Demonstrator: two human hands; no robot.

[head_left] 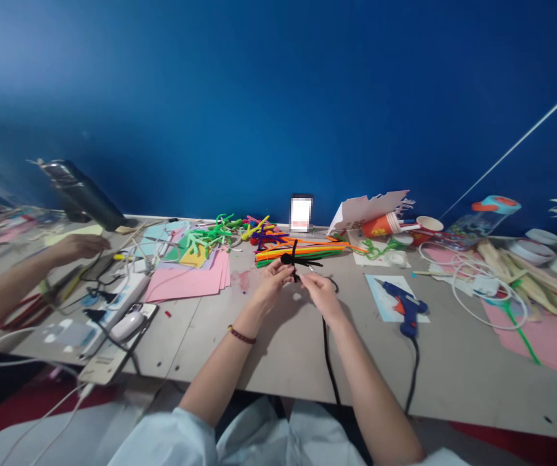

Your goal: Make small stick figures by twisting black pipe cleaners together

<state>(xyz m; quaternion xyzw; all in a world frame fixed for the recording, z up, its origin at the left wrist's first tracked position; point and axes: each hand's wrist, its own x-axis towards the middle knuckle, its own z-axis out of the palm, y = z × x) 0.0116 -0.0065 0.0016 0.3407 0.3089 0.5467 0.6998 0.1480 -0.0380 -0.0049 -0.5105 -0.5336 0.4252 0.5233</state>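
My left hand (272, 283) and my right hand (321, 292) meet above the middle of the table (268, 349), both pinched on a small black pipe-cleaner figure (295, 259) with thin legs sticking out. A red bead bracelet (240, 334) circles my left wrist. Just behind the figure lies a bundle of straight pipe cleaners (302, 250) in orange, yellow and green. A black cord (327, 353) runs from under my right hand down to the table's near edge.
Pink paper sheets (191, 281) and bent green pipe cleaners (215, 233) lie left of centre. A blue glue gun (404, 304) rests on a card at right, near paper cups (385, 225) and white cables. Another person's hand (77, 246) reaches in at left by a power strip (113, 304).
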